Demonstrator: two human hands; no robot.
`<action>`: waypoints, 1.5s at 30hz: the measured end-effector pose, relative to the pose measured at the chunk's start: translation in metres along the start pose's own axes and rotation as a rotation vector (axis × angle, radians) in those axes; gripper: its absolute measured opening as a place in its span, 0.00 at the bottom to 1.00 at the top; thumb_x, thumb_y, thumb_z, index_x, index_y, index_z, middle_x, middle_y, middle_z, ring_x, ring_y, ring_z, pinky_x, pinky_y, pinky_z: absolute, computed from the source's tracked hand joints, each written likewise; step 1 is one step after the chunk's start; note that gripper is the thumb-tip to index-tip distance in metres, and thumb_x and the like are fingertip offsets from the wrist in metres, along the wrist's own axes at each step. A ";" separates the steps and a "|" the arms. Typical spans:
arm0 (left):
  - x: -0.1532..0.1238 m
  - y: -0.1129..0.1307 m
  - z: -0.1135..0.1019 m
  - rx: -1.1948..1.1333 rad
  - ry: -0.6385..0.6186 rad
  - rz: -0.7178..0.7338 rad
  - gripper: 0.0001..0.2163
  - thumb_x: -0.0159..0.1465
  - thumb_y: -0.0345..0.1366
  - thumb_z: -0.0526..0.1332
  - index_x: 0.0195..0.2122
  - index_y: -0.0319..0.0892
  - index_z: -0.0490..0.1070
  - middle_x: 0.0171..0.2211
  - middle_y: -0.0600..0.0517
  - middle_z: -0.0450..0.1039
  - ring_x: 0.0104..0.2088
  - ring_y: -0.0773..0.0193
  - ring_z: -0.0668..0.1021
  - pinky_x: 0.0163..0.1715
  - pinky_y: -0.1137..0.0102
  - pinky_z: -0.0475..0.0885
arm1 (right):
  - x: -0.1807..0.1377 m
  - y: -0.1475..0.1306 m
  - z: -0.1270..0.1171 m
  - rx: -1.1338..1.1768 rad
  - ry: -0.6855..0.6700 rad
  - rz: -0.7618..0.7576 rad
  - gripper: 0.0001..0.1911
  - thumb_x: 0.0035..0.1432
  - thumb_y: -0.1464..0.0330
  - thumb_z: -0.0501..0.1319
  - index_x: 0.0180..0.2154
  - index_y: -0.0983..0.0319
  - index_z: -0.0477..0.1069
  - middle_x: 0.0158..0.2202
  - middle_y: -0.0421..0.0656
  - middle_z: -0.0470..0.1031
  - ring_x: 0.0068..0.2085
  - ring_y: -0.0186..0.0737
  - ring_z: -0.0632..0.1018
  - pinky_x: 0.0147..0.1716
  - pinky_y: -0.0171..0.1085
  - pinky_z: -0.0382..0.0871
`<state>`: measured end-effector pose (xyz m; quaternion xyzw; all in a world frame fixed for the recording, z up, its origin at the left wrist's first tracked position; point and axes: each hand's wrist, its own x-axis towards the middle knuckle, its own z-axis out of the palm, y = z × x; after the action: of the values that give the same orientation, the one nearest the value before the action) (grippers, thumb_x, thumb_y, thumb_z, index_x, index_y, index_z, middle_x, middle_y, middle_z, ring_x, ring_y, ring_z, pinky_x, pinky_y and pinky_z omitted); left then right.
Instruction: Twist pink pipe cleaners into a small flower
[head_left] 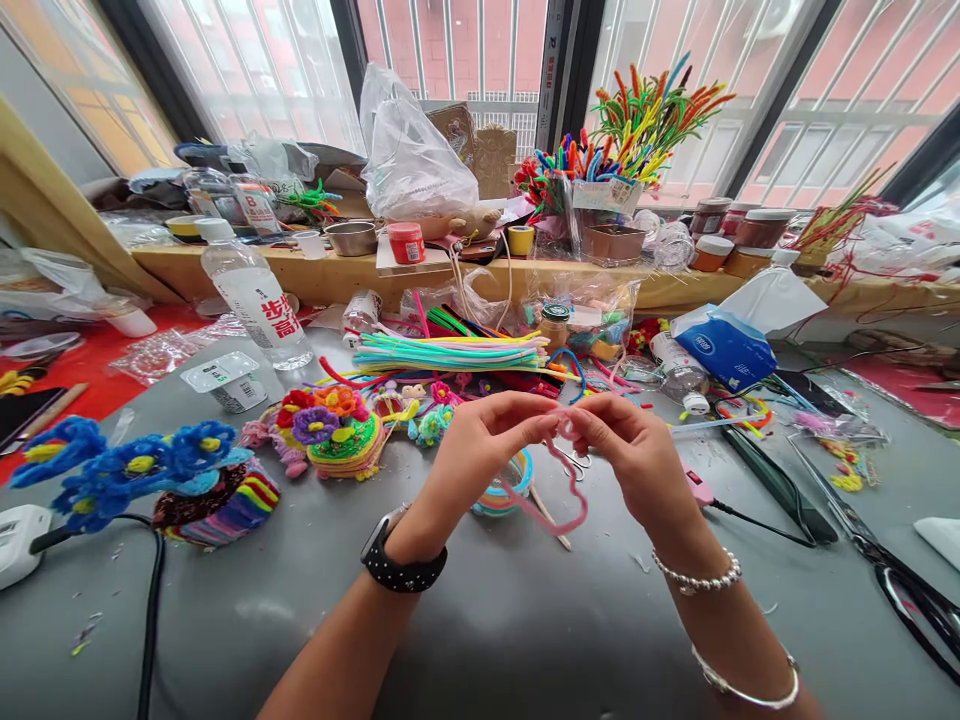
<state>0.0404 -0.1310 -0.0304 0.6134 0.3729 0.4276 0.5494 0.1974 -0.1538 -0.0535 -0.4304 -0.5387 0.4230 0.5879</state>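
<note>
My left hand [480, 440], right hand [634, 445] meet above surface [525, 630], angled inward; fingers [529, 431] of both pinch pink fuzzy strand [583, 510].

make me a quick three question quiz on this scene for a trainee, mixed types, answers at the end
1. True or false: the left hand and the right hand both hold the pink fuzzy strand.
2. On which side is the black dotted watch strap worn? A) right B) left C) both
3. Fill in: the blue fuzzy flowers have ____ centres.

Key: 1. True; 2. B; 3. yellow
</note>
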 end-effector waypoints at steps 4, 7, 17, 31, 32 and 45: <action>0.002 -0.003 0.000 -0.173 -0.016 -0.093 0.08 0.50 0.38 0.67 0.29 0.39 0.76 0.26 0.52 0.76 0.29 0.67 0.76 0.31 0.74 0.71 | -0.002 -0.001 0.003 -0.033 0.064 -0.055 0.07 0.51 0.65 0.62 0.28 0.62 0.71 0.23 0.37 0.71 0.23 0.30 0.70 0.24 0.31 0.67; 0.003 -0.006 0.002 -0.284 0.004 -0.123 0.07 0.49 0.36 0.68 0.28 0.39 0.75 0.24 0.54 0.75 0.26 0.70 0.75 0.30 0.75 0.71 | -0.003 -0.002 0.006 -0.061 0.119 -0.088 0.06 0.51 0.65 0.62 0.28 0.62 0.71 0.23 0.38 0.71 0.23 0.30 0.71 0.24 0.31 0.68; 0.007 -0.018 0.013 -0.577 -0.035 -0.244 0.09 0.47 0.35 0.69 0.29 0.38 0.75 0.25 0.54 0.74 0.24 0.74 0.75 0.25 0.79 0.70 | -0.007 -0.004 0.012 -0.092 0.212 -0.143 0.06 0.52 0.66 0.61 0.29 0.62 0.70 0.24 0.39 0.74 0.25 0.32 0.74 0.26 0.31 0.71; 0.006 -0.027 0.022 -0.668 -0.086 -0.157 0.11 0.48 0.40 0.68 0.25 0.36 0.75 0.21 0.54 0.69 0.21 0.75 0.69 0.22 0.79 0.64 | -0.009 -0.004 0.016 0.004 0.192 -0.123 0.05 0.52 0.66 0.62 0.29 0.61 0.71 0.25 0.38 0.75 0.27 0.31 0.74 0.27 0.30 0.70; 0.006 -0.028 0.023 -0.678 -0.089 -0.159 0.11 0.47 0.40 0.69 0.24 0.36 0.74 0.20 0.54 0.68 0.21 0.75 0.68 0.21 0.79 0.63 | -0.009 -0.004 0.016 0.019 0.191 -0.120 0.05 0.52 0.66 0.62 0.28 0.61 0.71 0.25 0.38 0.75 0.27 0.31 0.74 0.27 0.30 0.70; 0.007 -0.031 0.023 -0.687 -0.099 -0.091 0.10 0.50 0.40 0.67 0.23 0.37 0.72 0.21 0.55 0.67 0.22 0.74 0.66 0.25 0.77 0.62 | -0.011 -0.005 0.019 0.040 0.141 -0.138 0.04 0.53 0.67 0.61 0.28 0.60 0.70 0.23 0.36 0.72 0.24 0.30 0.73 0.25 0.30 0.70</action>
<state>0.0648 -0.1289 -0.0612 0.3955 0.2071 0.4731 0.7596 0.1779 -0.1646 -0.0506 -0.4091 -0.5160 0.3606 0.6606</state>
